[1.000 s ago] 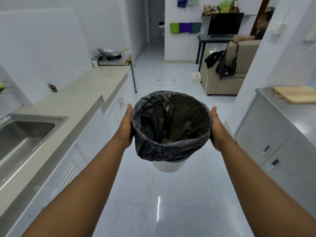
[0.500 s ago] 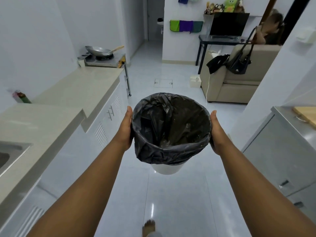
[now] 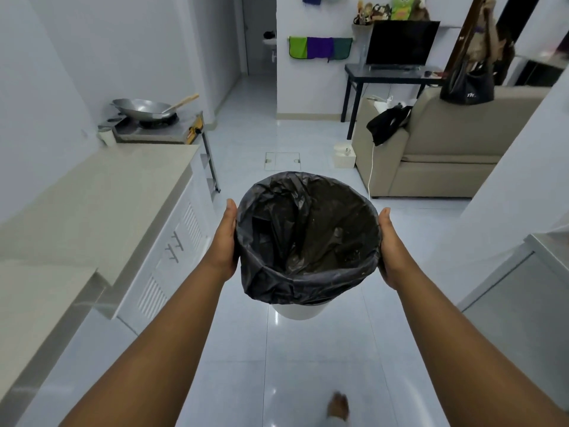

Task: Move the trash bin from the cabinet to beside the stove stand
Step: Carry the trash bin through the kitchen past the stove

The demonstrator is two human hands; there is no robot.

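- Floor (image 3: 308, 365): pale glossy tiles running from the foreground to the far wall; a bare foot (image 3: 338, 406), blurred, shows at the bottom edge.
- Counter (image 3: 101, 192): beige top along the left side, with white louvred cabinet doors (image 3: 172, 254) below it.
- Sofa (image 3: 446, 155): beige, at the right rear, with a black bag (image 3: 468, 84) hung above its back.
- Stove stand (image 3: 197, 140): at the far end of the counter, carrying a burner and a metal wok (image 3: 143, 107) with a wooden handle.
- Trash bin (image 3: 297, 311): white, lined with a black bag (image 3: 308, 238) folded over the rim; held in the air at mid-frame, clear of the floor and well short of the stove stand.
- Left hand (image 3: 223, 245): palm pressed flat against the bin's left side just under the rim, thumb along the liner's edge.
- Right hand (image 3: 389, 248): palm pressed against the opposite side at the same height; the bin sits clamped between the two palms, its mouth upward and open to the camera.
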